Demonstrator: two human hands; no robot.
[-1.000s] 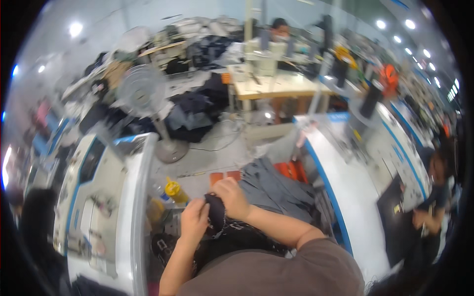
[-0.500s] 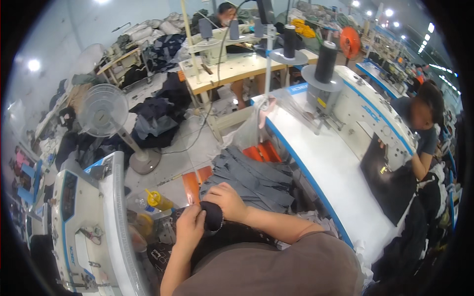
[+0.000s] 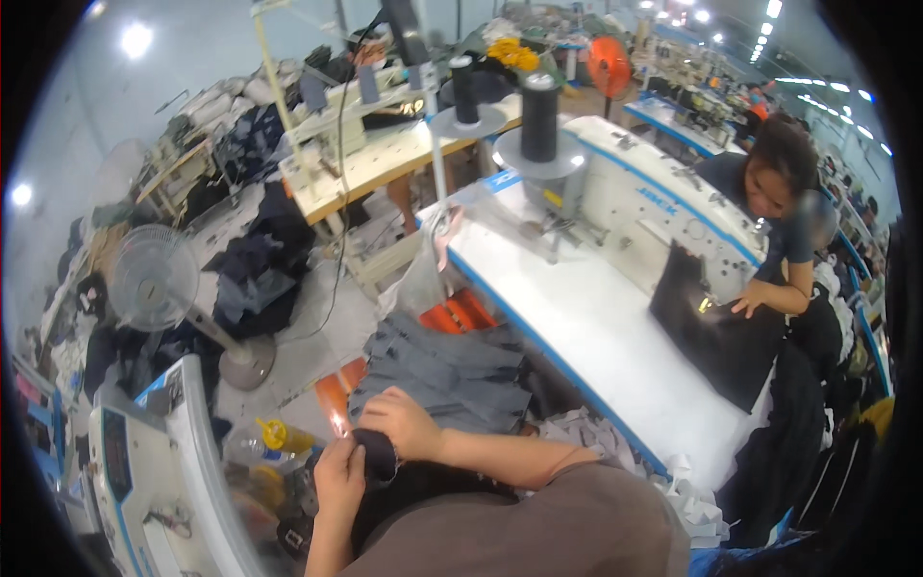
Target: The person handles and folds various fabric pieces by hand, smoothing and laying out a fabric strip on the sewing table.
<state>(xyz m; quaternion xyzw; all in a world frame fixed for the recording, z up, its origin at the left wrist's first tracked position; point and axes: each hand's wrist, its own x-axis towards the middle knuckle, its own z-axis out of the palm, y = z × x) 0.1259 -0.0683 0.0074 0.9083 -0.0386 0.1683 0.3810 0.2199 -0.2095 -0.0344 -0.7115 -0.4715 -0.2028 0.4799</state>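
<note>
Close in front of my body, my left hand [image 3: 338, 478] pinches the near-left edge of a small, dark, folded cloth piece [image 3: 377, 456]. My right hand [image 3: 402, 425] is closed on the same piece from its upper right, with fingers curled over the edge. The cloth bulges in a rounded shape between both hands, and part of it is hidden behind the fingers. Just beyond my hands lies a spread of grey cut fabric pieces [image 3: 437, 370]. Orange panels [image 3: 334, 396] show at its left and far sides.
A sewing machine [image 3: 135, 481] stands at my left, near a yellow-capped bottle [image 3: 285, 438]. On the right, a white table [image 3: 577, 317] with blue edging carries another machine [image 3: 663, 188], where a co-worker handles dark cloth [image 3: 716, 322]. A standing fan [image 3: 154, 279] and cloth heaps are at left.
My view has swung to the right, so the surroundings sit further left in the picture. Both hands still hold the dark cloth. The co-worker's hand now rests on the dark fabric.
</note>
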